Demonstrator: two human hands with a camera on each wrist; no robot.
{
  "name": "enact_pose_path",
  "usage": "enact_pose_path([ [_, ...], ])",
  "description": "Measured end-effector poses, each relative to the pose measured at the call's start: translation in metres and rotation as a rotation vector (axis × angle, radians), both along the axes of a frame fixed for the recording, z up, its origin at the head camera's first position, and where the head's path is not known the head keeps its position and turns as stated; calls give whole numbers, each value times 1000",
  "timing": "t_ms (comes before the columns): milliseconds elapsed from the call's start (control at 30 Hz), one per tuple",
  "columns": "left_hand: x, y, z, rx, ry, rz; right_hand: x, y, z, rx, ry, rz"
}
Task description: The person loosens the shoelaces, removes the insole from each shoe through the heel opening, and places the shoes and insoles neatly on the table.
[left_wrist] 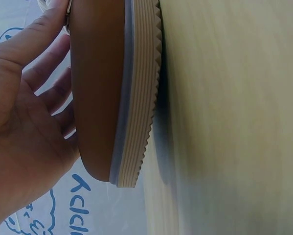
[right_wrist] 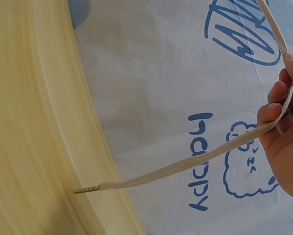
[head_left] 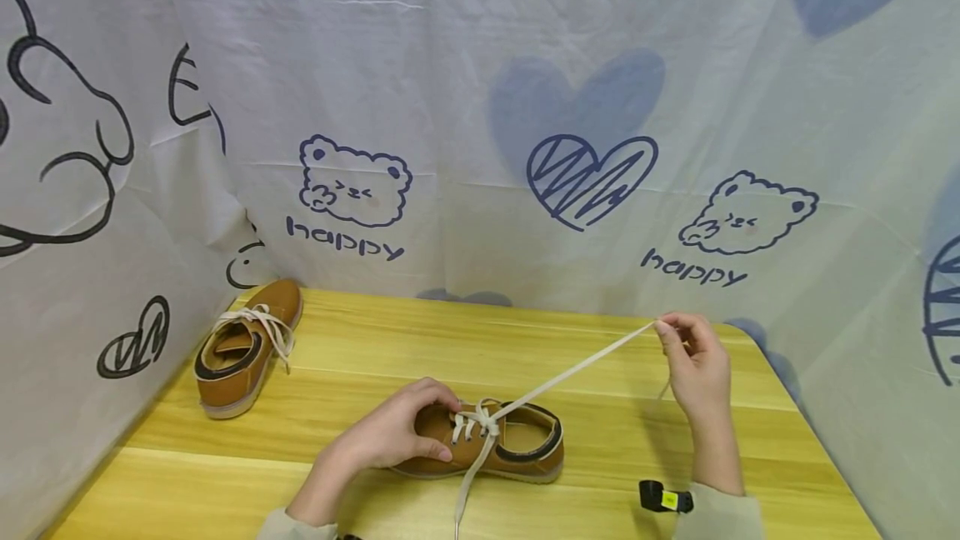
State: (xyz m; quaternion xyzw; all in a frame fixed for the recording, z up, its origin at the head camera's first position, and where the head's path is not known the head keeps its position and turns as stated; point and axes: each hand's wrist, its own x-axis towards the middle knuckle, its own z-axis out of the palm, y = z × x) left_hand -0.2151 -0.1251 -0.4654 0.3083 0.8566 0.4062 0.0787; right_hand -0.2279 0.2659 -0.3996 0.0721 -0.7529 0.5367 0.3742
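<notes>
A brown leather shoe (head_left: 517,458) lies on the table, toe to the left and heel to the right. My left hand (head_left: 401,432) grips its front part, thumb on the near side and fingers over the far side. The left wrist view shows this hand (left_wrist: 33,107) against the shoe's toe (left_wrist: 97,98), above the ridged sole. A white shoelace (head_left: 577,367) runs taut from a knot on the tongue up to my right hand (head_left: 696,361), which pinches it between thumb and fingers. Its loose end (right_wrist: 161,172) hangs past the palm to a tip. The other lace end (head_left: 467,486) drapes over the near side.
A second brown shoe (head_left: 232,386), its white laces loosely draped, stands at the table's back left. The wooden table (head_left: 615,448) meets white printed cloth (head_left: 465,107) at the back and sides. A black wrist device (head_left: 663,497) sits at my right sleeve.
</notes>
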Motion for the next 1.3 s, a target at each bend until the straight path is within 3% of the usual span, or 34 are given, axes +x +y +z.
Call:
enact_pose_path([
  [233,0,0,0,-5,-3,1,6,0,7,-15,-11,-35],
  [467,1,0,0,-1,-1,2,-8,19,-12,-19,-40,-80],
  [1300,2,1,3,-9,5,2,-5,30,-14,-39,-27,-144],
])
